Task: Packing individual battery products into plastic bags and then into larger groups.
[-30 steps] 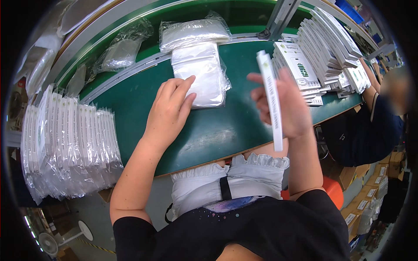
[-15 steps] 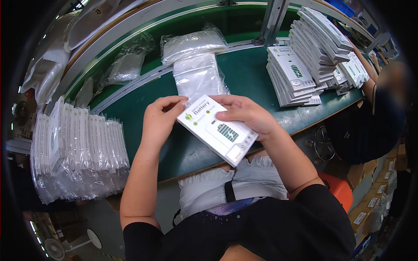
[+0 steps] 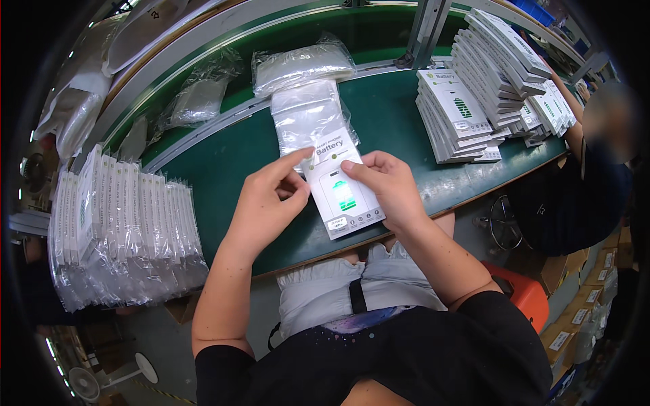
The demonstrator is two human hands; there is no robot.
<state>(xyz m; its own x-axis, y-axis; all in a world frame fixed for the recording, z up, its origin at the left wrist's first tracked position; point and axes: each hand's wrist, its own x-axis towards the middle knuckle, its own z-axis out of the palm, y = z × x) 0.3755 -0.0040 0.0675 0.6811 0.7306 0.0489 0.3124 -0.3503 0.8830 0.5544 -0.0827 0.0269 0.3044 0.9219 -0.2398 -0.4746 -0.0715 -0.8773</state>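
A flat white battery box (image 3: 342, 193) with green printing faces up in front of me, nearly upright. My right hand (image 3: 395, 188) grips its right edge, thumb on the front and fingers behind. At the box's left edge is my left hand (image 3: 267, 203), its forefinger reaching to the upper left side and its thumb apart from that finger. The other left fingers are curled, and I see nothing held in them. Just beyond the box lies a stack of clear plastic bags (image 3: 308, 111), partly covered by the box's top.
Bagged boxes (image 3: 128, 216) stand in a row at the left of the green table (image 3: 237, 159). Unbagged box stacks (image 3: 450, 111) are at the right, with a co-worker's arm (image 3: 569, 101) behind. More plastic packs (image 3: 301, 68) rest against the metal rail.
The box has turned more upright and shifted slightly right. My left hand has come off its upper corner, the pinch opening, and moved down beside the left edge.
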